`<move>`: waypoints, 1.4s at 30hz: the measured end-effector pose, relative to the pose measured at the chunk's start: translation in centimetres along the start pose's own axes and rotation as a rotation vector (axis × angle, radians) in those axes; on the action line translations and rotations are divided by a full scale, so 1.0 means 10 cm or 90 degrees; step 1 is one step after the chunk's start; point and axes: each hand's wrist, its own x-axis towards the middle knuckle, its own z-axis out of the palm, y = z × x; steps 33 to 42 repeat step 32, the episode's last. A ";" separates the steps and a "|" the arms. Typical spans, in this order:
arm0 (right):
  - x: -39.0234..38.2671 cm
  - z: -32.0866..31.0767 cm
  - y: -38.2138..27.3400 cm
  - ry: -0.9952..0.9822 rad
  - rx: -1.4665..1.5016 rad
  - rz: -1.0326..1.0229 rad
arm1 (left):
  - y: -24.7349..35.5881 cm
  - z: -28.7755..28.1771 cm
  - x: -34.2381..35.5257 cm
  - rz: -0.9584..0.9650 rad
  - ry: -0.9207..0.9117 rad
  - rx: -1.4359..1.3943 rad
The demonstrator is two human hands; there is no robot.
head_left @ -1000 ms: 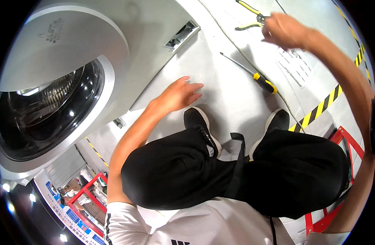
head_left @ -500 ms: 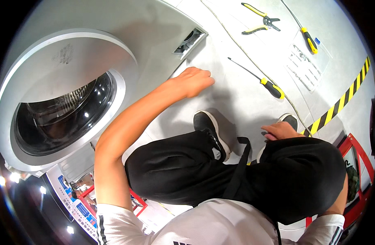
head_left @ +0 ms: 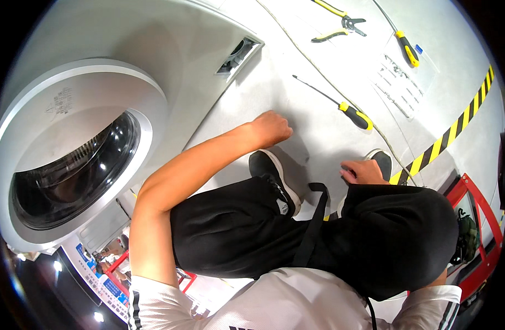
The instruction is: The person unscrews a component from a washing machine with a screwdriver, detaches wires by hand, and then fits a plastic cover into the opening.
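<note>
My left hand (head_left: 271, 128) is closed in a fist above the floor, in front of my left shoe; whatever its fingers may hold is hidden. My right hand (head_left: 363, 171) hangs past my right knee by the other shoe, its fingers loosely apart and nothing visible in them. At the left stands a washing machine (head_left: 192, 60) with a round glass-windowed door (head_left: 82, 165). A small square recess (head_left: 236, 56) lies uncovered near its corner, beyond my left hand. Farther right, a yellow-and-black screwdriver (head_left: 354, 115) rests on the floor, touched by neither hand.
Wire strippers (head_left: 348, 23) and a second screwdriver (head_left: 408, 50) lie at the far side, near a clear plastic sheet with small parts (head_left: 400, 85). A thin cable (head_left: 313, 63) crosses the floor. Striped tape (head_left: 456, 129) and a red frame (head_left: 482, 217) border the right.
My left fist has drawn back from the recess toward my left shoe. My right hand's fingers have curled slightly. The view has shifted, so the floor tools appear higher and farther left.
</note>
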 end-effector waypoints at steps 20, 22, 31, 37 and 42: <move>0.06 -0.12 -0.02 0.128 0.137 0.030 | 0.28 0.09 -0.10 0.014 0.114 0.032; 0.13 -0.18 0.01 0.174 0.155 -0.005 | 0.29 0.20 -0.12 0.023 0.137 0.050; -0.12 -0.41 0.09 0.169 0.052 -0.004 | 0.33 0.20 -0.05 0.120 0.066 0.116; -0.22 -0.38 0.13 0.144 0.079 0.028 | 0.39 0.24 -0.03 0.125 0.073 0.141; -0.22 -0.38 0.13 0.144 0.079 0.028 | 0.39 0.24 -0.03 0.125 0.073 0.141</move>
